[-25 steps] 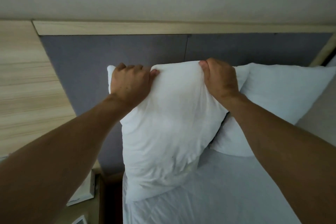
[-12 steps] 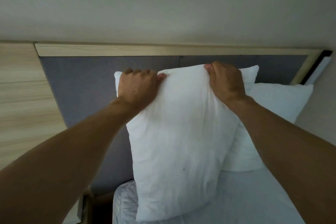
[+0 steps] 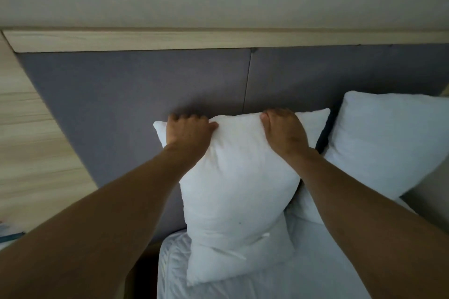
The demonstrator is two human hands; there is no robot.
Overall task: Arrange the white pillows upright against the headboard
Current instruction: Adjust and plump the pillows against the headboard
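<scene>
A white pillow [image 3: 240,189] stands upright on the bed, its top edge close to the grey padded headboard [image 3: 136,94]. My left hand [image 3: 188,131] grips its top left corner and my right hand [image 3: 284,132] grips the top edge nearer the right. Its lower end is creased where it rests on the white bedsheet [image 3: 279,281]. A second white pillow [image 3: 388,143] leans upright against the headboard to the right, partly behind my right forearm.
A light wood trim [image 3: 218,40] caps the headboard, with a plain wall above. Wood panelling [image 3: 31,153] fills the left side. A dark gap [image 3: 145,272] runs between the bed's left edge and the panelling. The bed's right edge meets a grey wall.
Both hands have lowered the pillow toward the mattress and pushed it nearer the headboard; its bottom now rests creased on the sheet. The grip has not changed.
</scene>
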